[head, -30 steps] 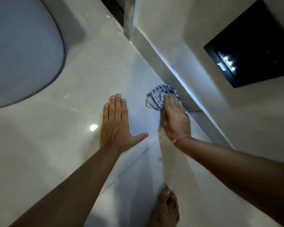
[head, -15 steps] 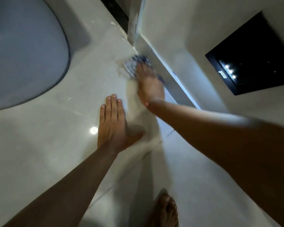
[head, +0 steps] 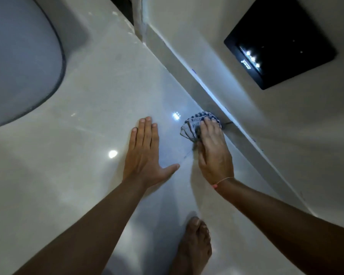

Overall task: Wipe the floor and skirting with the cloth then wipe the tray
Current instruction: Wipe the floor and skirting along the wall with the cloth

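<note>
Right now the right hand [head: 213,153] lies palm down over a bunched blue-and-white checked cloth [head: 195,124], fingers [head: 209,124] pressing it to the floor [head: 87,135]; whether they curl round the fabric or merely pin it, I cannot tell. Cloth sits at the foot of the skirting [head: 189,70], its far edge touching or just short of the board. Thin thread bracelet [head: 222,180] at that wrist.

Left hand [head: 145,153] beside it, flat on the tile, fingers together and straight, thumb spread toward the right hand. That grip is released, holding nothing. The two hands are near, not touching.

Floor glossy, pale, with bright light spots reflected between and left of the hands. A tile joint runs diagonally under the gap between them.

Bare foot [head: 193,247] at lower centre, toes forward. Rounded grey shape [head: 18,56] upper left. Dark glossy panel [head: 280,42] set in the wall [head: 286,126] upper right, small lights on it.
</note>
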